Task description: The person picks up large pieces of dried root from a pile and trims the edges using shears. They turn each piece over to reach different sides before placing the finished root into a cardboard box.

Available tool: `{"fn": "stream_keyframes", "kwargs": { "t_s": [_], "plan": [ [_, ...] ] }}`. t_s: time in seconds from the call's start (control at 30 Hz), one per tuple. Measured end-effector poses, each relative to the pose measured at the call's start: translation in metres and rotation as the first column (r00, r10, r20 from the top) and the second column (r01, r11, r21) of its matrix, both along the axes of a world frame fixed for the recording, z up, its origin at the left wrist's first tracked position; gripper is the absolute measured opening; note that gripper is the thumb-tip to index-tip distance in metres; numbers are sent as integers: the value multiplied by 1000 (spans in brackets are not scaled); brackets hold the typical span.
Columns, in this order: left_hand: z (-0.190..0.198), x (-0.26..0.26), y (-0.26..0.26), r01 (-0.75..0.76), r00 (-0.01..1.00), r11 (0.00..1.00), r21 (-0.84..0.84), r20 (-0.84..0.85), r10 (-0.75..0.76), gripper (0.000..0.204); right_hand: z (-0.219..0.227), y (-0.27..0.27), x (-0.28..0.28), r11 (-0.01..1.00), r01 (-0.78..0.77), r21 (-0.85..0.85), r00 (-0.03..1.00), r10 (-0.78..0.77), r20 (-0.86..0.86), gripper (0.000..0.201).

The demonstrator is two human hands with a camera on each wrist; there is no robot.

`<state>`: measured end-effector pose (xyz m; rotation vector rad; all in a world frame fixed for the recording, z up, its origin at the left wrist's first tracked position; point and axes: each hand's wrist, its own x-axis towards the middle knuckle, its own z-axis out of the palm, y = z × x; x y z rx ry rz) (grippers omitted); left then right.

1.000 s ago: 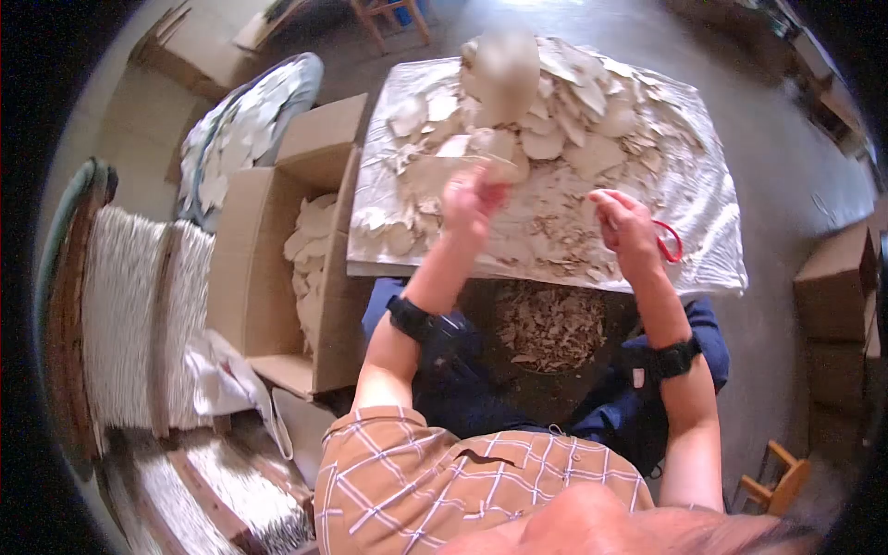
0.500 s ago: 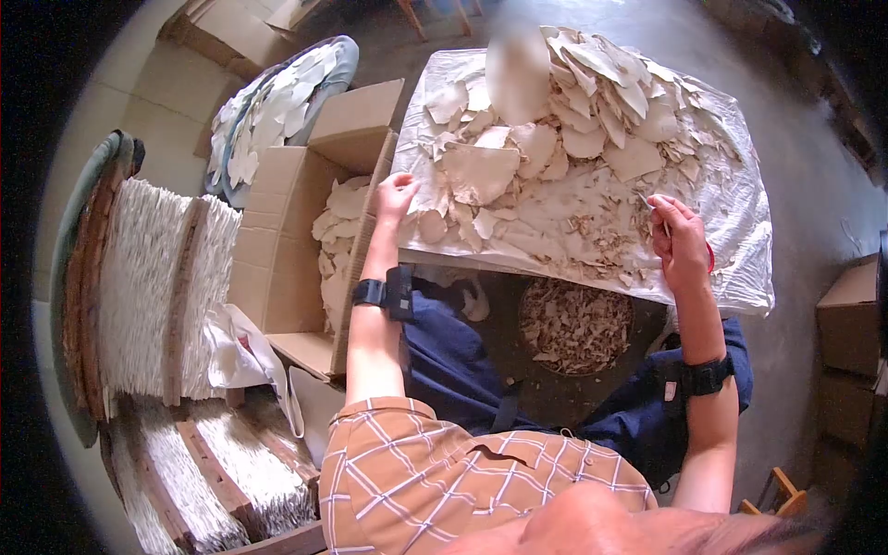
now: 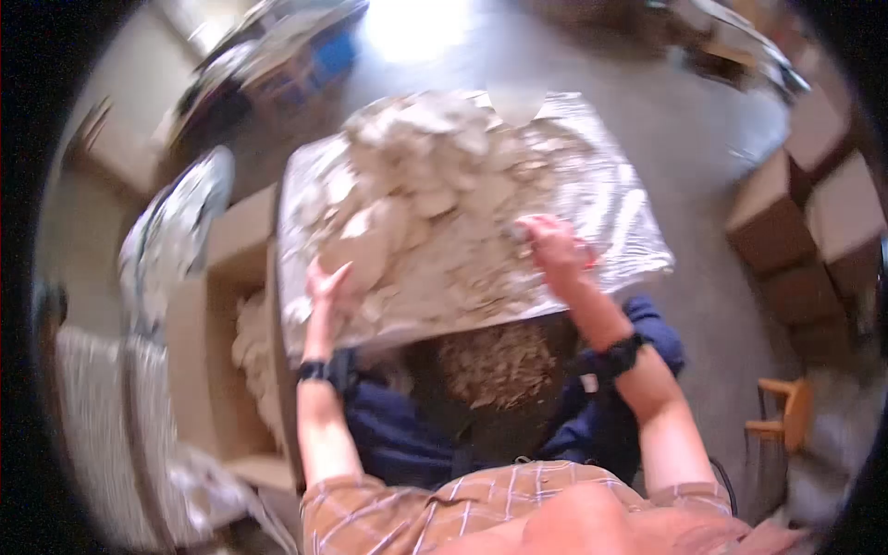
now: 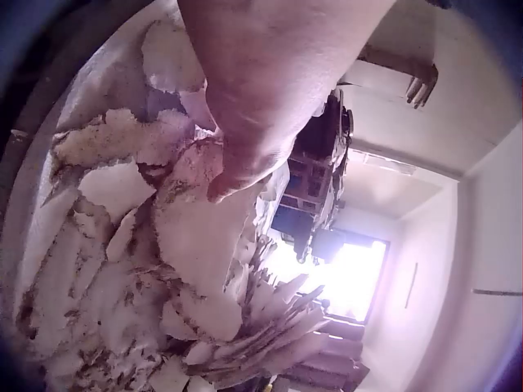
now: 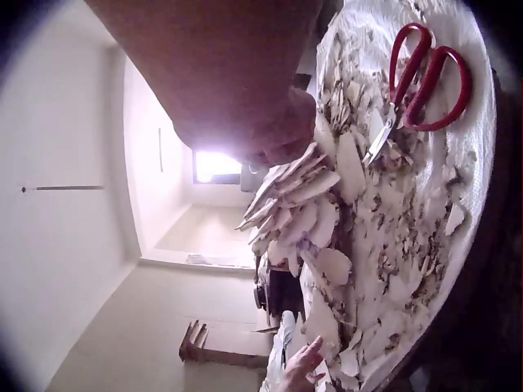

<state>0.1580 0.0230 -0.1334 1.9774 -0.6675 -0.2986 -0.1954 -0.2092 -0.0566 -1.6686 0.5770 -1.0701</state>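
At the table's left, my left hand (image 3: 324, 282) has its thumb and fingers spread at the edge of a large, pale, roughly round sheet (image 3: 361, 254). In the left wrist view, the thumb (image 4: 233, 184) overlaps the sheet's face; the other fingers are hidden. My right hand (image 3: 553, 252) hovers over the scrap-strewn middle right with curled fingers, a small greyish thing (image 3: 518, 231) at the fingertips; I cannot tell its kind. Red-handled scissors (image 5: 425, 86) lie on the white cloth beside the right hand. A heap of stacked pale sheets (image 5: 294, 204) rises at the back.
A cardboard box (image 3: 194, 361) holding more pale sheets stands against the table's left side. Below the front edge is a container of scraps (image 3: 495, 365). Closed cartons (image 3: 772, 222) and a small wooden stool (image 3: 786, 412) stand on the right.
My left hand first crosses the middle of the table, swings out to its left edge beside the box, and is now at the large sheet. The head view has turned to the right.
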Motion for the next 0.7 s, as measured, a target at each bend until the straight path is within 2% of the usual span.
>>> {"fn": "stream_keyframes", "kwargs": {
  "t_s": [0.03,0.07,0.1,0.13,0.17,0.23,0.27,0.3,0.33,0.37,0.43,0.47,0.5,0.57,0.6,0.63,0.67,0.7],
  "plan": [
    [-26,19,2,49,997,984,-172,-49,-58,56,44,4,1,764,94,638,988,9,-156,16],
    [3,-8,-1,-44,969,980,-194,-247,-6,50,45,-1,0,733,44,679,993,41,-109,16],
    [1,-10,-1,-127,950,957,-262,-310,41,45,37,-7,1,727,5,687,992,83,-96,20],
    [7,-11,-1,-181,937,960,-213,-334,102,40,31,-12,5,714,-45,699,987,139,-79,24],
    [12,-11,-1,-252,896,953,-171,-414,162,32,25,-15,10,720,-37,693,990,120,-71,24],
    [4,11,0,-242,960,967,-76,-161,228,23,18,-14,19,807,-126,577,985,171,-24,38],
    [-1,16,-1,-233,963,969,-81,-156,218,23,13,-15,21,929,-127,348,958,206,-199,51],
    [4,12,-4,-214,973,942,-257,-145,182,21,13,-11,20,931,-121,344,960,198,-197,51],
    [11,4,-6,-192,980,886,-423,-130,151,18,13,-5,19,999,-33,16,920,37,-391,50],
    [18,-1,-9,-195,979,886,-420,-131,153,18,12,0,18,948,-5,-320,841,-168,-514,50],
    [46,-13,-11,-219,973,873,-435,-28,230,16,19,6,17,966,-39,-257,847,-105,-521,51],
    [52,-13,-11,-204,976,839,-504,-43,212,14,22,5,15,972,-55,-230,852,-75,-518,50],
    [63,-17,-11,-208,976,838,-504,-44,215,14,24,4,14,976,-63,-208,855,-55,-516,50],
    [87,-29,-15,-247,955,829,-501,21,297,11,23,4,13,958,-17,-285,851,-135,-508,46],
    [92,-37,-20,-200,968,756,-623,-4,252,8,20,4,14,984,-26,-176,901,-53,-430,42],
    [112,-59,-25,-193,970,754,-627,-6,243,8,19,4,17,997,-46,-65,942,22,-336,39],
    [140,-92,-31,-123,924,878,-463,269,271,8,21,6,20,976,-159,147,959,189,-213,43],
    [155,-108,-33,-102,817,959,-263,528,231,9,30,7,19,978,-153,144,960,181,-212,43]
  ]
}}
